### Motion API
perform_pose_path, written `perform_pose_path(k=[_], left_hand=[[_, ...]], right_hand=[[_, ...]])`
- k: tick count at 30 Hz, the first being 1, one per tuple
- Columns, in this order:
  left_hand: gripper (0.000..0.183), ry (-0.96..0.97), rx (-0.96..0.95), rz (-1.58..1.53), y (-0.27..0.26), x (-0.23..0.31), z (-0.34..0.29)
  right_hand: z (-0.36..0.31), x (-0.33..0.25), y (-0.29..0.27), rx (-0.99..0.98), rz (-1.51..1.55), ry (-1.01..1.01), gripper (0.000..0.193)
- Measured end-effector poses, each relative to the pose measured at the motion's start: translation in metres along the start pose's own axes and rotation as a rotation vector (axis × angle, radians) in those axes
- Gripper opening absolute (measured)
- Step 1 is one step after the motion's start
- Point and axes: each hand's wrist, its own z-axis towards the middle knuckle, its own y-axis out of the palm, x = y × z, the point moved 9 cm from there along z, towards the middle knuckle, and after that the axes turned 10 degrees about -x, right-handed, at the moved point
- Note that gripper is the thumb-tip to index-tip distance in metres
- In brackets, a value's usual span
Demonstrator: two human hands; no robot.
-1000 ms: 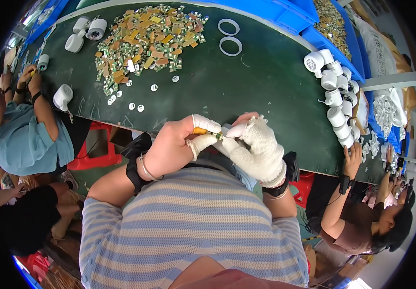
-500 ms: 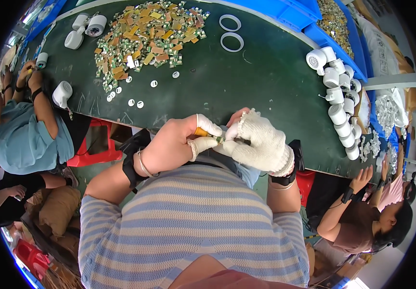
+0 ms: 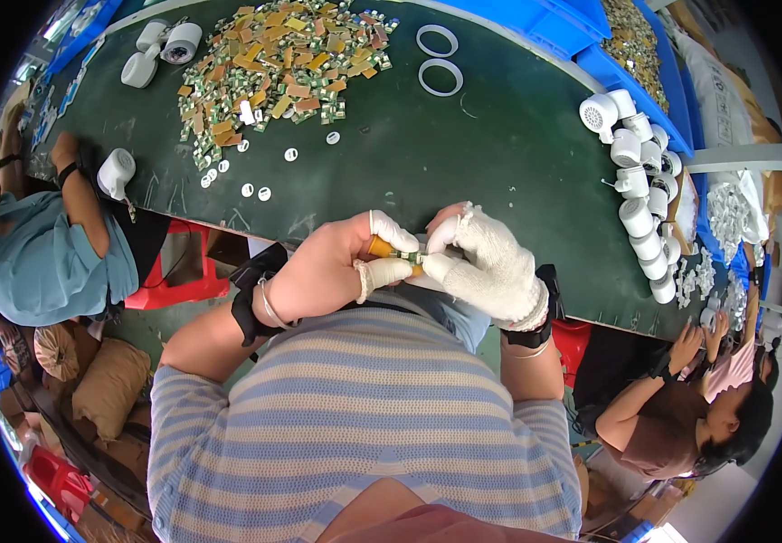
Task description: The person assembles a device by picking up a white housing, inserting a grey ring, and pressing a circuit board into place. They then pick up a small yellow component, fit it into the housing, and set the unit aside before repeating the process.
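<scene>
Just off the near edge of the green table, my two hands meet over my lap. Between them is a small green circuit board (image 3: pixel 406 257) with an orange-yellow piece beside it. My left hand (image 3: pixel 341 262), with white covers on thumb and forefinger, pinches the board from the left. My right hand (image 3: pixel 490 262), in a white knit glove, closes its thumb and forefinger on the board's right end. On the table ahead lies a large pile of similar small boards (image 3: pixel 273 68), green and orange. Several round white stickers (image 3: pixel 291 155) are scattered in front of the pile.
Two white rings (image 3: pixel 440 78) lie on the green table (image 3: pixel 391 172). White round-headed housings (image 3: pixel 637 217) are stacked along the right edge; another housing (image 3: pixel 117 172) stands at left. Blue bins (image 3: pixel 535 27) line the back. Co-workers sit at both sides.
My right fingers have shifted slightly, and more of the green board shows between my hands. The co-worker at right has lowered a hand toward the table.
</scene>
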Motion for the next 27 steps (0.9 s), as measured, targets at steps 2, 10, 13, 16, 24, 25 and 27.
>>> perform_pose_path(k=[2, 10, 13, 16, 24, 25, 27], left_hand=[[0.023, -0.039, 0.014, 0.095, -0.002, 0.0, 0.0], [0.019, 0.014, 0.071, 0.35, -0.006, 0.022, -0.007], [0.017, 0.049, 0.098, 0.455, -0.004, 0.031, -0.011], [0.018, 0.099, 0.125, 0.618, 0.005, 0.039, -0.017], [0.019, 0.166, 0.184, 0.611, -0.014, 0.037, -0.014], [0.02, 0.175, 0.151, 0.527, -0.017, 0.042, -0.011], [0.023, 0.112, 0.137, 0.459, -0.018, 0.052, -0.013]], right_hand=[[0.001, -0.002, 0.003, -0.047, 0.01, -0.025, 0.015], [0.005, -0.014, 0.001, 0.027, -0.065, -0.077, 0.019], [0.007, -0.031, -0.002, 0.03, -0.293, -0.101, 0.022], [0.007, -0.039, -0.002, 0.069, -0.335, -0.173, 0.024], [0.015, -0.031, 0.011, 0.071, -0.451, -0.088, 0.027], [0.011, -0.028, 0.003, 0.138, -0.47, -0.006, 0.03], [0.007, -0.034, -0.004, 0.222, -0.355, -0.019, 0.059]])
